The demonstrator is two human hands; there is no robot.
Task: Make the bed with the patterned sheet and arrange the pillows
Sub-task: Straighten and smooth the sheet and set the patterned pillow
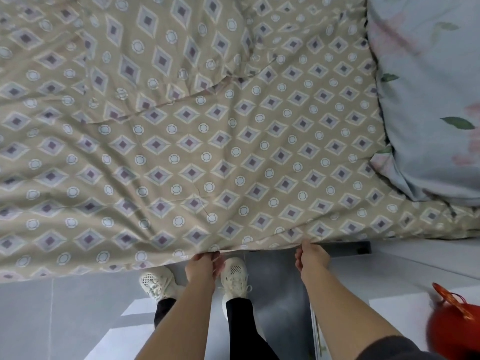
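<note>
Both hands have the near hem of the patterned sheet (207, 141). The left grip (201, 266) is curled round a gathered bit of the edge, and the right grip (311, 258) pinches the edge just beside the dark bed frame (348, 249). The sheet covers the bed beyond both grips, with a long diagonal fold up and to the left of them.

The main risk is an uneven pull. Creases fan out from the left grip, so tugging harder there would likely bunch the cloth rather than flatten that fold. The floral pillow (428, 100) lies on the sheet, up and to the right of the right grip. A strong pull toward the body could drag it askew or strip cover from the far side, which is out of view. Left of the left grip the hem hangs close to the shoes (235, 271), where a step could trap it.
</note>
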